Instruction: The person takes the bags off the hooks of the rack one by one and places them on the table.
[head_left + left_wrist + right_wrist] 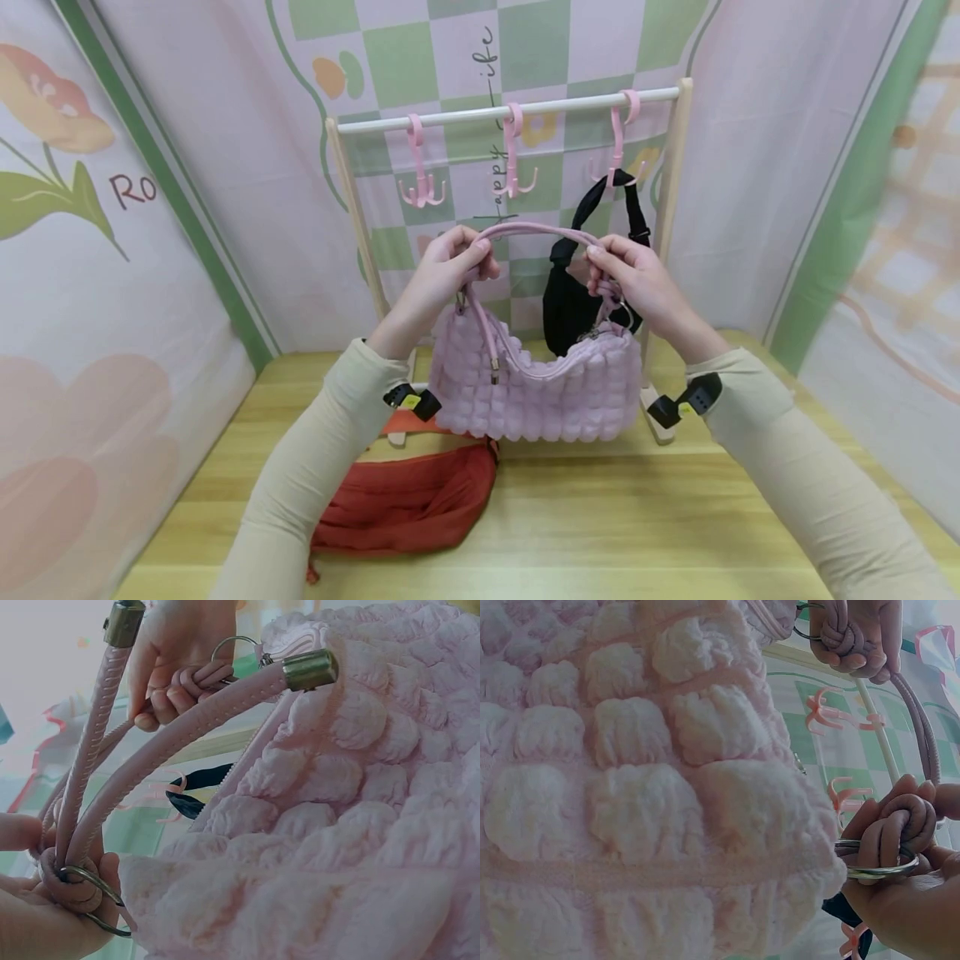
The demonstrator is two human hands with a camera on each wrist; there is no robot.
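Observation:
A puffy pink handbag (536,392) hangs in the air between both hands, in front of a rack. My left hand (457,258) pinches one end of its corded strap (532,227), near the knot (71,881) and metal ring. The other end of the strap is held by my right hand (633,271), close to its own knot (900,829) and ring (877,866). Strap ends with brass-coloured tips (311,670) dangle by the left side. The strap arches upward between the hands.
The wooden rack's white bar (465,117) carries pink hooks: a left hook (422,179), a middle hook (512,167) and a right hook (618,137). A black bag (566,308) hangs from the right one. A red bag (412,500) lies on the wooden table (600,525).

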